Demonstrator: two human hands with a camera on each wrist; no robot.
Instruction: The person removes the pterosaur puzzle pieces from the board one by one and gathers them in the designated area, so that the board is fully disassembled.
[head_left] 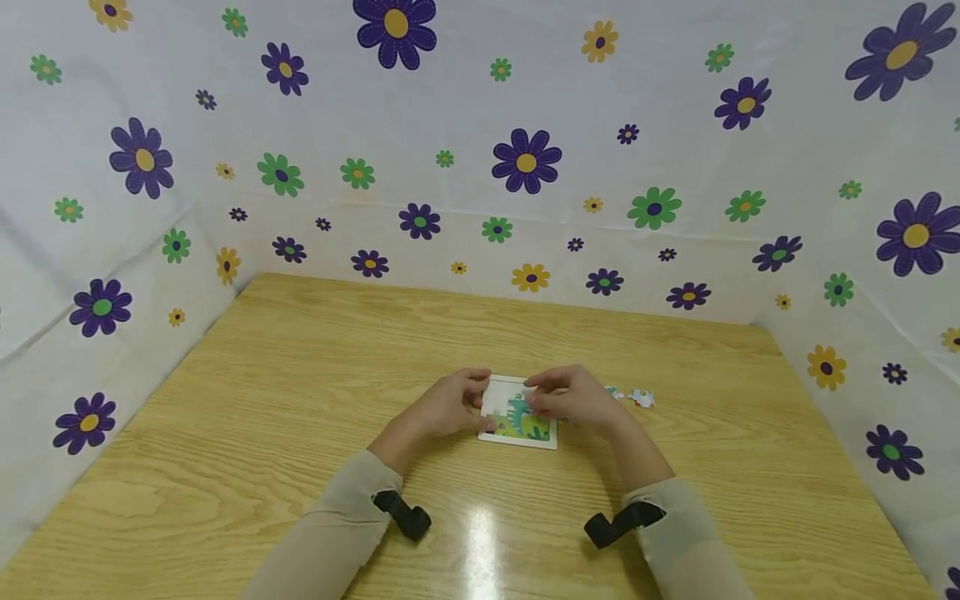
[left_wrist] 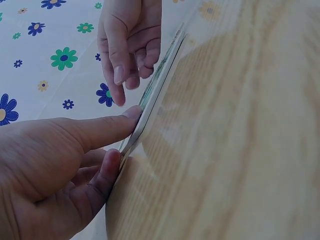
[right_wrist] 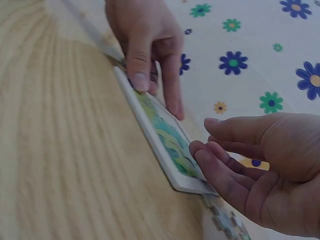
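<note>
A jigsaw puzzle in a white frame [head_left: 517,443] lies on the table, showing a teal dinosaur over yellow-green ground; its upper left part looks pale. At its left side my left hand [head_left: 450,406] holds the frame, thumb on the near left corner and a finger along the far side. My right hand [head_left: 573,398] hovers over the puzzle's right part. Its loosely bent fingers [right_wrist: 225,170] and thumb stand apart, with nothing visible between them. In the left wrist view the frame [left_wrist: 150,112] appears edge-on, under my left thumb.
Several loose puzzle pieces [head_left: 641,398] lie on the wooden table [head_left: 337,333] just right of the frame, partly hidden behind my right hand. A white cloth with flowers [head_left: 465,108] walls the table at the back and both sides.
</note>
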